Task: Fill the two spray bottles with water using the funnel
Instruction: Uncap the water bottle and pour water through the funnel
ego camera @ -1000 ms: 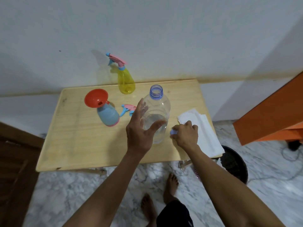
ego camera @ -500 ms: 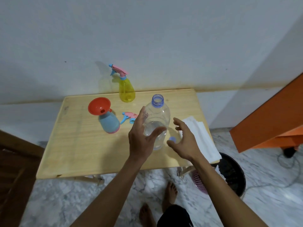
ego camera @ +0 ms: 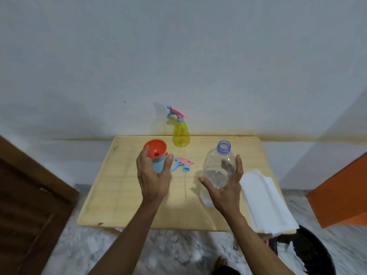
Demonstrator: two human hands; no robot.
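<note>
While two spray bottles (ego camera: 181, 133) (ego camera: 157, 164) stand, hands (ego camera: 154, 175) (ego camera: 226, 187) cup one and one water bottle (ego camera: 217, 167).

The lower part of the blue spray bottle (ego camera: 158, 165) is hidden behind the left hand (ego camera: 153, 178), so it cannot be told whether the fingers touch it. The bottom of the clear water bottle (ego camera: 216, 169) is partly covered by the right hand (ego camera: 225, 188), and its fingers are seen only dimly through the plastic. The black bin (ego camera: 311, 253) is cut off by the bottom edge. The orange thing (ego camera: 341, 195) at the right is cut off by the side edge, and what it is cannot be told. The floor (ego camera: 174, 253) is blurred. A foot (ego camera: 220, 262) is seen only in part at the bottom. The table (ego camera: 119, 195) legs are hidden.
</note>
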